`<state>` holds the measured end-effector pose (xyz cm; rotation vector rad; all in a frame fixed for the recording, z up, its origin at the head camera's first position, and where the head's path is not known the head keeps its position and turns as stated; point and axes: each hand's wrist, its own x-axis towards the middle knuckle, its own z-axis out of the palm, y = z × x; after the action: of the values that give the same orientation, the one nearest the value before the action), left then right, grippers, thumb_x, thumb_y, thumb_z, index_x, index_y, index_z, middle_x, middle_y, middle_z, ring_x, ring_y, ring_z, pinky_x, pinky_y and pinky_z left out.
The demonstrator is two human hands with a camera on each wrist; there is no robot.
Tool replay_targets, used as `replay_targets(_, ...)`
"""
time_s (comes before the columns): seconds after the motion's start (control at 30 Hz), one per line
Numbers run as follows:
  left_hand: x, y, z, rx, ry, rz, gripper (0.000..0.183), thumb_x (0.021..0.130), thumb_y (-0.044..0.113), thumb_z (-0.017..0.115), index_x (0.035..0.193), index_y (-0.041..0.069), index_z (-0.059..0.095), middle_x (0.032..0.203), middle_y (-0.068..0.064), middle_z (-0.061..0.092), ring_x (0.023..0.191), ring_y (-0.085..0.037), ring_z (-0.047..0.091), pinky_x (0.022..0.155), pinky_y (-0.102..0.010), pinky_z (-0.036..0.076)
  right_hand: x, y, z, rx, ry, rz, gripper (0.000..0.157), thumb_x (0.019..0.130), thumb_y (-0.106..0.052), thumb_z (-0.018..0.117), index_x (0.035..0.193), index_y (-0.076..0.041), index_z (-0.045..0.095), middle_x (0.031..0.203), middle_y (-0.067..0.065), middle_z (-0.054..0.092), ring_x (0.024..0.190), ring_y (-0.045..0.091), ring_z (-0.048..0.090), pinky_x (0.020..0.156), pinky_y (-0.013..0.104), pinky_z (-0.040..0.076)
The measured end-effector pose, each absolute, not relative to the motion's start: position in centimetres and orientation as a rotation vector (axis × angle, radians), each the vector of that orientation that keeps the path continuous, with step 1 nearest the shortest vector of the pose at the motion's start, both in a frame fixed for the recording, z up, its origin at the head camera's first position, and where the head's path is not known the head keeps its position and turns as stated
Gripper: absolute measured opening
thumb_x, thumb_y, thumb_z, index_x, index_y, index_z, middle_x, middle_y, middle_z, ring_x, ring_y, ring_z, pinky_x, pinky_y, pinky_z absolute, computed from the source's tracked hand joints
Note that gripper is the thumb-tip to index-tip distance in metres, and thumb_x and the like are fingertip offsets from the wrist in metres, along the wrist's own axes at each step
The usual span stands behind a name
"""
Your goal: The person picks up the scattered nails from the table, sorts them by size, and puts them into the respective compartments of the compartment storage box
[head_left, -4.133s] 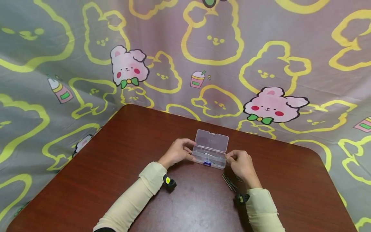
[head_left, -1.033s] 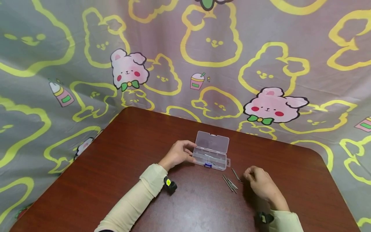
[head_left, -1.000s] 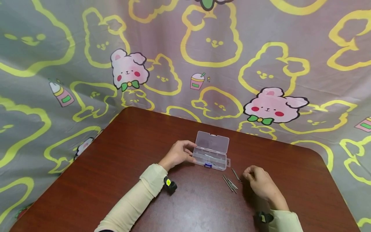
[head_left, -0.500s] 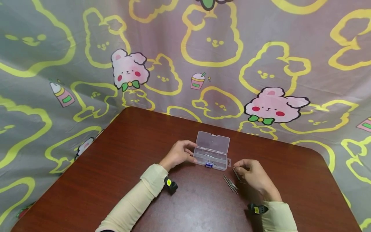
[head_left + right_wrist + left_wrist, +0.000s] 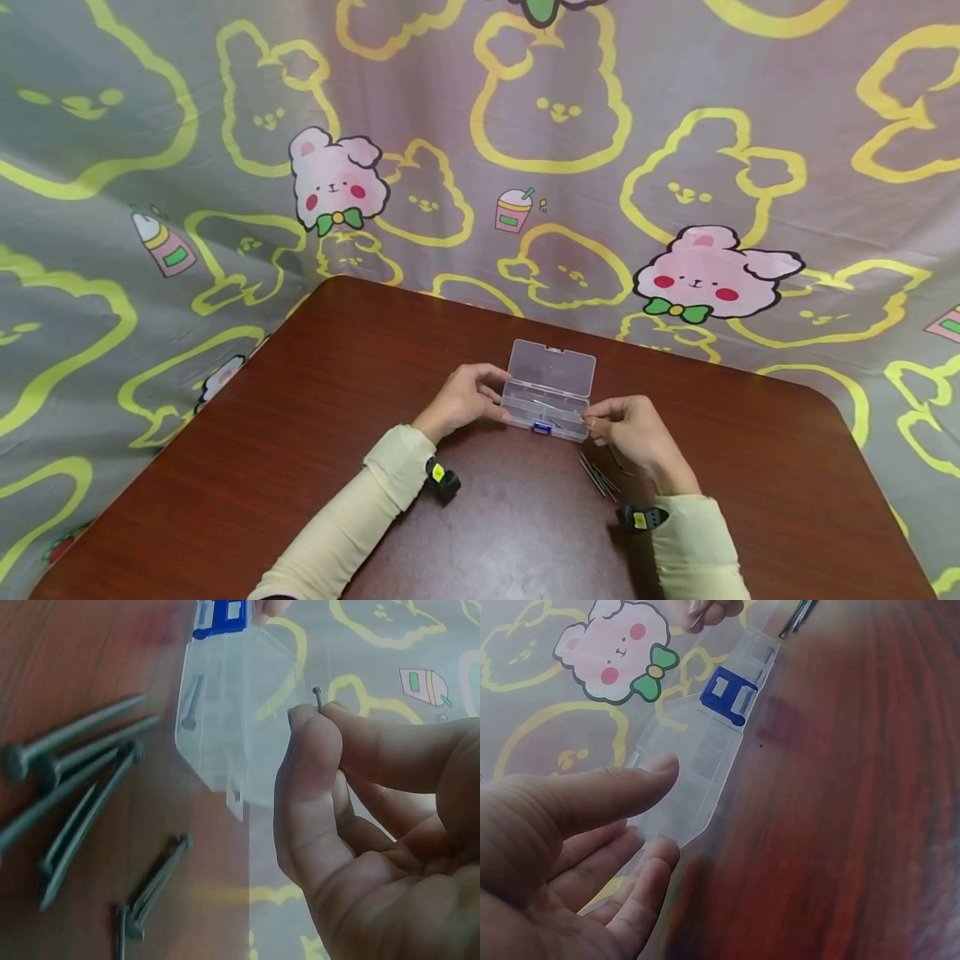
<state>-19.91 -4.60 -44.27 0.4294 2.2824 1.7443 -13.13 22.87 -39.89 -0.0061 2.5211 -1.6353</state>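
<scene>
A clear plastic box (image 5: 551, 367) with its lid raised stands on the table, a blue latch (image 5: 542, 427) on its front. My left hand (image 5: 461, 404) holds the box's left end, thumb on one side and fingers on the other. At the right end, my right hand (image 5: 633, 429) pinches a small nail (image 5: 317, 697) between thumb and index finger, its head poking out above the fingertips. One nail (image 5: 193, 701) lies in a front compartment of the box. Several large nails (image 5: 90, 727) and a few smaller nails (image 5: 157, 881) lie loose on the table near the right hand.
The brown wooden table (image 5: 360, 350) reaches back to a grey curtain (image 5: 435, 100) printed with yellow outlines and pink bunnies. A hanging tab (image 5: 235, 796) sticks out from the box's right end.
My right hand has gone from beside the smaller loose nails, left and forward to the box's right end, carrying a small nail. The left hand and box have stayed put.
</scene>
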Motion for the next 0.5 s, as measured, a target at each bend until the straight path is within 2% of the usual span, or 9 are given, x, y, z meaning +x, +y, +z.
replay_targets(0.2,-20.0,-4.7,-44.2,0.431,2.286,1.741,0.060,0.064,-0.004,0.093,0.119,0.006,0.071,0.110,-0.012,0.070,0.087,-0.021,0.067,0.066,-0.031,0.056,-14.0,21.7,-39.8,-0.034,2.489,-1.668,0.013,0.091,0.009,0.066,0.102,0.016,0.070,0.090,0.023,0.071,0.075,0.027,0.068,0.068,0.040,0.059)
replay_targets(0.5,-20.1,-4.6,-44.2,0.426,2.281,1.743,0.060,0.063,-0.003,0.093,0.119,0.006,0.071,0.108,-0.012,0.070,0.086,-0.021,0.067,0.065,-0.031,0.056,-15.1,19.8,-39.6,-0.086,2.527,-1.570,0.013,0.091,0.008,0.066,0.101,0.014,0.072,0.086,0.018,0.071,0.072,0.021,0.066,0.065,0.034,0.058)
